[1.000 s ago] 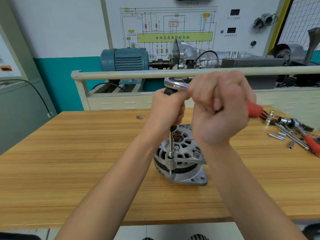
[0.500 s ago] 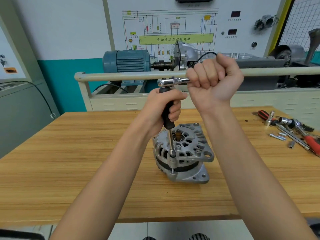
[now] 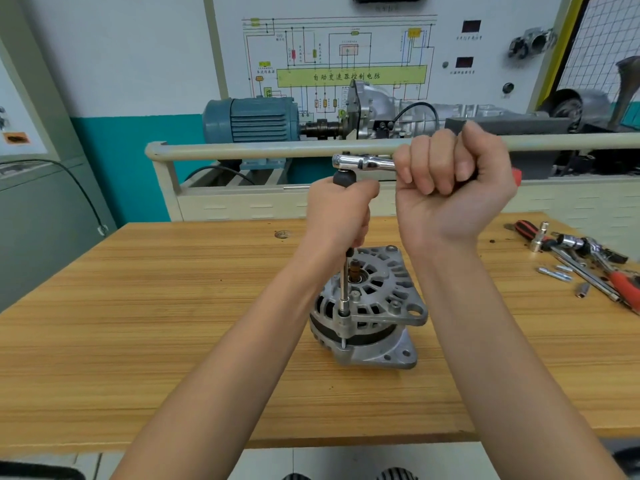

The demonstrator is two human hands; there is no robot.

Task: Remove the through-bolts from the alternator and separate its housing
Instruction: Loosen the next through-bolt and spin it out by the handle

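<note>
Right hand [image 3: 453,188] fist-curled round the ratchet wrench [image 3: 363,162] handle, palm side toward camera; chrome head sticks out to the left of the fist, a bit of red grip shows past its right edge. Left hand [image 3: 341,216] wrapped round the black handle of the extension bar [image 3: 344,285], just under the ratchet head, thumb side up. Bar runs straight down, roughly upright, its socket end seated on a through-bolt [image 3: 343,341] at the near rim of the alternator [image 3: 370,313]. A short length of bolt shank visible in the gap between upper and lower housing halves below the socket.

Alternator sits on the wooden workbench [image 3: 173,323], centre, shaft end pointing up, mounting ears out to the right. Housing halves still together, black stator band showing between them.

Loose tools [image 3: 581,261] at the bench's far right edge: red-handled wrenches, sockets, a few small bolts or bits lying apart from each other; well apart from the alternator. Small knot in the wood near the back of the bench.

Behind the bench: a beige rail [image 3: 277,148], blue electric motor [image 3: 252,121] coupled to a silver gearbox, white wiring-diagram board [image 3: 346,53] on the wall with two dark displays. Grey cabinet at left with a black cable.
</note>
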